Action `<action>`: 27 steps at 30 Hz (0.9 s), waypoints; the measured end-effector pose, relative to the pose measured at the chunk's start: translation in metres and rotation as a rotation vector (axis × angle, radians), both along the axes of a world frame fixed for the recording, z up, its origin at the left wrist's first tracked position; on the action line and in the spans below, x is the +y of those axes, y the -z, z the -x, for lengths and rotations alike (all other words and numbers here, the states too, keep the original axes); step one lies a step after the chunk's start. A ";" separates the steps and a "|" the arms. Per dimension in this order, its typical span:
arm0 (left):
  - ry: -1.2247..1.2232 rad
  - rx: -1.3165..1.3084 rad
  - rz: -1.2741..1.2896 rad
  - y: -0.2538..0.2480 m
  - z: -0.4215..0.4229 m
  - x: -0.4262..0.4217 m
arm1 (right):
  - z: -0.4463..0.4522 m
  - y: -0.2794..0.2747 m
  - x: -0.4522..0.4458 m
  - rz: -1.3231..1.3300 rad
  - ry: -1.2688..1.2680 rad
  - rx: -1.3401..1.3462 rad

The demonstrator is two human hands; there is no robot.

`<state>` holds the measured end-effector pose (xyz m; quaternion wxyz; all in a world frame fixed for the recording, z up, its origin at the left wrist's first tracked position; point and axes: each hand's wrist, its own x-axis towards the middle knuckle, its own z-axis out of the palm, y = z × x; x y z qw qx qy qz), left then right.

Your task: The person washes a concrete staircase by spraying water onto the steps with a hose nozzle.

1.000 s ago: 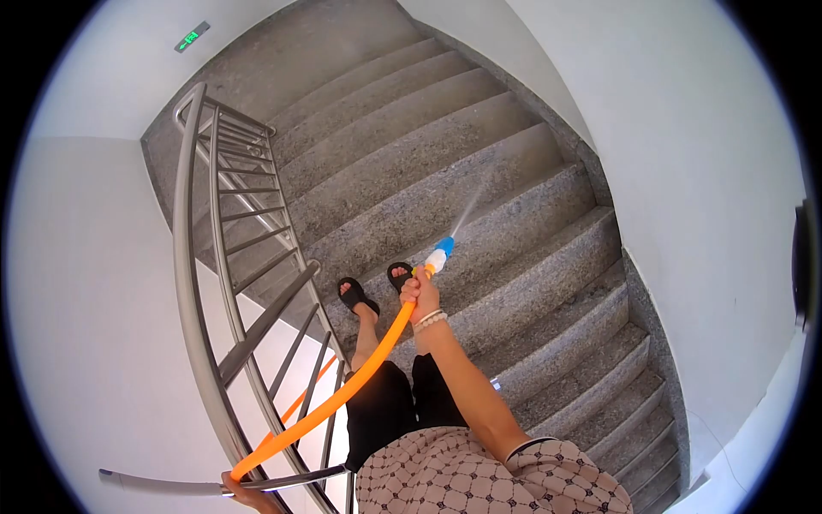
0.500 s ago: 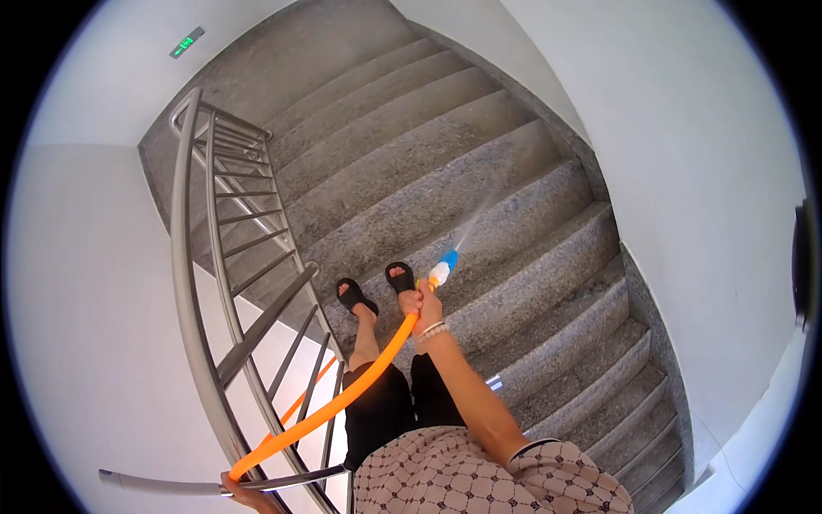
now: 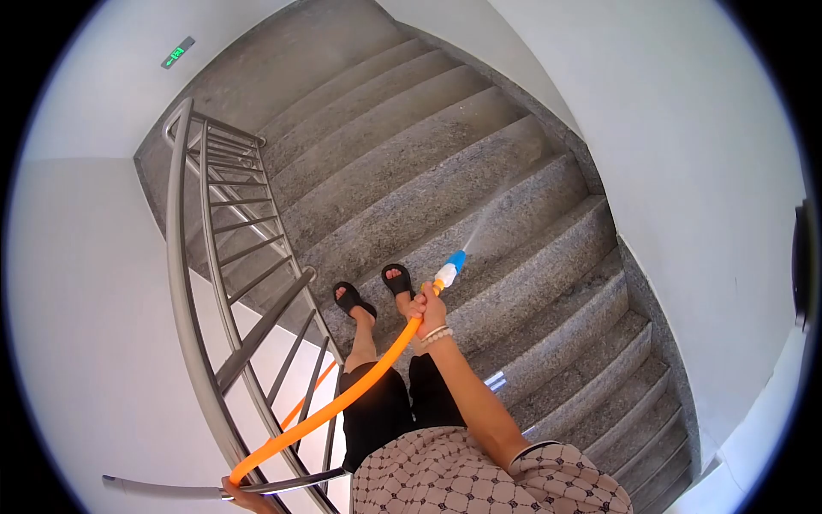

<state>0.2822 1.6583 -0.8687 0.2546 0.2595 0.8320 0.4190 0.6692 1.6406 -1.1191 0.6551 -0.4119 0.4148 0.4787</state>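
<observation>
My right hand [image 3: 428,310] is closed round an orange hose [image 3: 342,400] just behind its blue and white spray nozzle [image 3: 451,268]. A thin jet of water leaves the blue tip and lands on the grey speckled stairs [image 3: 514,210]. From my right hand the hose curves down to the left, in front of my legs, to the metal railing [image 3: 190,325]. There my left hand [image 3: 248,499], partly cut off by the lower edge, grips the hose beside the handrail.
My feet in black sandals [image 3: 354,298] stand on a step near the balusters. More of the hose shows behind the railing. White walls [image 3: 685,171] flank the stairs, and a green exit sign [image 3: 177,53] hangs at upper left.
My right hand and the nozzle have shifted slightly right, and the jet has moved with them. The view has tilted a little. Both hands keep hold of the hose.
</observation>
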 end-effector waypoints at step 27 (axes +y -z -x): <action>-0.020 0.034 0.011 0.007 0.012 -0.005 | -0.004 0.009 0.001 -0.116 -0.039 0.023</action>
